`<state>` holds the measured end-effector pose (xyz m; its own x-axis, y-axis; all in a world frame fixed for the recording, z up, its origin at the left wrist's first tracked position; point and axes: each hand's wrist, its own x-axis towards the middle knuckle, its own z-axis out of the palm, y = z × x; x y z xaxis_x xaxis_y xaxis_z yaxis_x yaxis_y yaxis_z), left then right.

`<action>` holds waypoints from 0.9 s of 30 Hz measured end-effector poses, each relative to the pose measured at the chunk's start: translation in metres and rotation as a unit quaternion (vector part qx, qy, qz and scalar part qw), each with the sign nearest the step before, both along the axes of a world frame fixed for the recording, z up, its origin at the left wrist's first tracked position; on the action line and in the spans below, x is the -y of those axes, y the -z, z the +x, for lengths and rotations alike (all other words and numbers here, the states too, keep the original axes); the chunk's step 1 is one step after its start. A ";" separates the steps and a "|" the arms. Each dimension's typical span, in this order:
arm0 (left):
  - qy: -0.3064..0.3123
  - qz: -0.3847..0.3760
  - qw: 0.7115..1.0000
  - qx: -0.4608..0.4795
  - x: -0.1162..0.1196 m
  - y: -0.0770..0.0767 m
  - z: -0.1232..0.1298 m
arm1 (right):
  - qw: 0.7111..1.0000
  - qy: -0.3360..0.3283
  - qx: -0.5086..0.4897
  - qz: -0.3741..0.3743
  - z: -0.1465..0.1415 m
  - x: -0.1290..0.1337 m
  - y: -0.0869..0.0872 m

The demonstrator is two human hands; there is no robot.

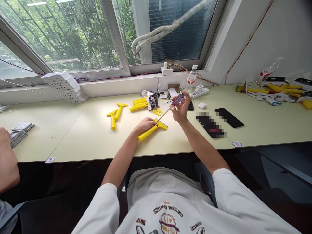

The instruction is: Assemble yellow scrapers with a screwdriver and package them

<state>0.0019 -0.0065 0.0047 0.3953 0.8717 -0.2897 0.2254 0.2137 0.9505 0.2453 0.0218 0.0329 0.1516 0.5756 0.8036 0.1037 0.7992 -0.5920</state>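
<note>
At the far left edge, another person's arm (8, 165) rests beside grey pieces (18, 138) on the pale bench (83, 139). White stacked blocks (64, 87) stand by the window ledge at upper left. Left of centre, two yellow scrapers (119, 112) lie close together; further right, several yellow handles (138, 106) lie against black-and-white packaging (153, 101).

At the centre of the frame, the left hand (145, 124) grips a yellow scraper (148, 133) near its head, the handle slanting toward the lower left. Just right, the right hand (181, 109) grasps a screwdriver (177, 100) by its purplish handle, its shaft running down leftward to the scraper's head. Behind stands a clear bottle (191, 79) beside a white power strip (201, 92).

Right of centre lie a small white case (202, 105) and two dark flat objects (230, 117). At upper right, yellow tools (285, 88) lie behind a pale glove (275, 97).
</note>
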 end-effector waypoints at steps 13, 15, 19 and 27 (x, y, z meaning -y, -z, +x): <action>0.001 0.002 1.000 -0.005 0.007 -0.008 0.001 | 0.999 0.026 0.008 -0.037 -0.016 0.007 -0.006; 0.002 0.013 1.000 -0.016 0.009 -0.011 0.001 | 0.999 0.028 -0.006 -0.036 -0.018 0.007 -0.007; -0.002 0.011 1.000 -0.023 0.011 -0.015 0.002 | 0.999 -0.009 -0.017 -0.049 -0.017 0.010 -0.007; -0.007 0.016 0.999 -0.031 0.012 -0.017 0.002 | 0.998 -0.020 -0.012 -0.056 -0.015 0.012 -0.008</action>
<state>0.0044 -0.0182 0.0216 0.3658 0.8861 -0.2847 0.2815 0.1863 0.9413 0.2304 0.0093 0.0408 0.1451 0.6673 0.7305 0.0568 0.7315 -0.6795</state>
